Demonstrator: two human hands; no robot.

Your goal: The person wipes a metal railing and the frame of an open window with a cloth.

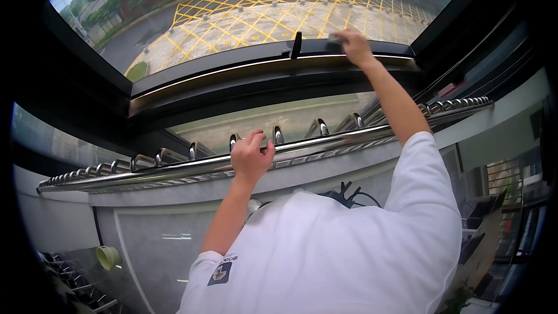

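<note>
My right hand [356, 47] reaches out to the bottom of the dark window frame [244, 54]. It grips a small dark cloth or pad [335, 42], blurred and held against the frame's lower bar. Just left of it a black window handle [296, 45] stands upright. My left hand [253, 155] rests over the shiny metal rail [322, 140], its fingers loosely curled and the thumb apart from them. Nothing shows between those fingers. Part of the rail and its bars is hidden behind this hand and my right arm.
Curved metal bars [320, 126] run along the rail between me and the window. Beyond the glass lies a paved yard [270, 22] with yellow lines. A yellow-green bucket [108, 257] stands on the floor at lower left. Dark chairs [484, 209] are at right.
</note>
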